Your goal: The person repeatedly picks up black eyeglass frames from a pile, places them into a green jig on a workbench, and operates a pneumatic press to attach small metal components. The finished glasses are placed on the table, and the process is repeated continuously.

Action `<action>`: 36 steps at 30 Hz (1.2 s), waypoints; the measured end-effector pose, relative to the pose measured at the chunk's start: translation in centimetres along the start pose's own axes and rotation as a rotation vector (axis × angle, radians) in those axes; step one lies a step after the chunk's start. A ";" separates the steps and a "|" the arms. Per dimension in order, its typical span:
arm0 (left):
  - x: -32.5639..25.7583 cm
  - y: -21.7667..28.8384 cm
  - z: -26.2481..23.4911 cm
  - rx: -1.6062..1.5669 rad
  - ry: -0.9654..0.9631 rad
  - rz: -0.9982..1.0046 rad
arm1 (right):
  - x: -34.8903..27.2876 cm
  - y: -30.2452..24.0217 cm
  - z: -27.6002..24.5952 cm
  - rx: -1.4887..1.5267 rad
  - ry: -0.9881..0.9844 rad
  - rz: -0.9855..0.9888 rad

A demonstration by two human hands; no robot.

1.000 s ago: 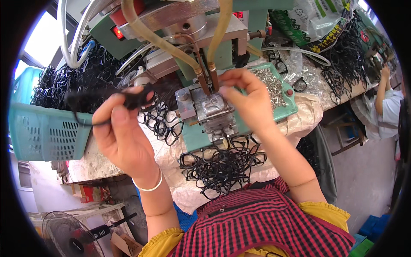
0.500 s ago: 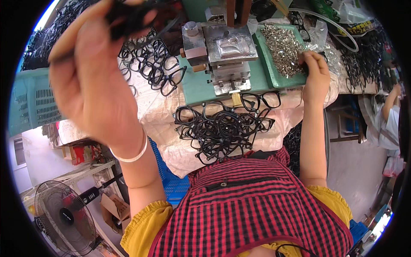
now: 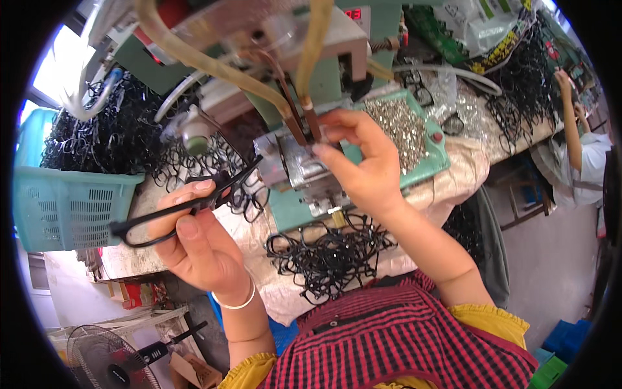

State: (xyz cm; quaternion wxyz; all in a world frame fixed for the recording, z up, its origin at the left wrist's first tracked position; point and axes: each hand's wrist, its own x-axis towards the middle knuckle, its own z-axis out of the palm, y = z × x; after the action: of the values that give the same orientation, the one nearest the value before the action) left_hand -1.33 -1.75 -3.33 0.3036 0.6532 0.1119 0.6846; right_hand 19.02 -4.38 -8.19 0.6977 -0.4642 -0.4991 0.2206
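Observation:
My left hand [image 3: 204,249] is closed on black eyeglass frames [image 3: 220,186], left of the machine; how many pieces it grips I cannot tell. One dark arm of the frames points toward the metal block [image 3: 304,167]. Over that block my right hand [image 3: 370,165] has thumb and forefinger drawn together, right beside two brownish metal prongs [image 3: 312,124]. Whatever sits between those fingertips is too small or hidden to make out. In front of the block, a heap of black eyeglass frames [image 3: 330,259] lies on pale sheeting.
A green tray [image 3: 442,155] of small shiny metal pieces stands right of the machine. Yellowish hoses [image 3: 220,70] hang overhead. Further left is a turquoise basket [image 3: 74,207] below a dark pile of frames [image 3: 103,129]. A fan [image 3: 110,356] stands lower left; another person [image 3: 589,155] sits far right.
My right hand has gone from the tray to the metal block under the prongs. The left hand, with the eyeglass frames, has come down from the upper left. The view has shifted.

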 end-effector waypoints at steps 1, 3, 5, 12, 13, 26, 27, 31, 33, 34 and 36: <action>0.7 -0.1 0.2 0.046 0.008 -0.028 | -0.2 -0.5 0.5 0.153 0.013 0.067; 2.3 -0.6 0.5 0.135 0.024 -0.086 | 0.1 -0.8 0.2 0.140 -0.056 0.083; 2.4 -2.1 -1.2 0.032 0.044 -0.073 | 0.0 -0.9 0.4 0.240 -0.054 0.134; 0.9 -0.5 -0.1 0.211 -0.137 -0.038 | -0.5 -4.8 -0.3 0.113 -0.131 0.195; 0.4 -0.5 0.8 0.263 -0.275 0.030 | -0.9 -5.3 -1.0 0.083 -0.146 0.181; -2.7 -2.3 1.9 0.448 -0.730 0.296 | -1.7 6.7 -11.6 -1.245 -0.152 -0.269; -3.0 -1.6 1.8 0.475 -0.756 0.243 | -1.5 7.6 -11.9 -1.309 -0.155 -0.285; -8.1 1.3 0.3 0.695 -0.459 0.124 | -0.8 8.5 -13.6 -1.278 -0.122 -0.310; -12.4 2.4 -5.2 0.927 -0.367 -0.488 | -1.0 8.4 -14.5 -1.221 -0.080 -0.299; -13.6 2.6 -8.5 0.837 -0.473 -1.085 | -1.2 8.3 -14.7 -1.190 -0.071 -0.296; -19.5 0.8 -13.6 0.845 -0.715 -1.123 | -1.4 8.1 -15.0 -1.124 -0.063 -0.300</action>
State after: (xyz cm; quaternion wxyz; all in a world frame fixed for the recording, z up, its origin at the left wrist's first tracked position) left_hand -15.33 -10.06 -20.63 0.3474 0.7396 0.5714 0.0765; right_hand 33.20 -8.07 -16.96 0.3525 -0.6807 -0.6204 -0.1656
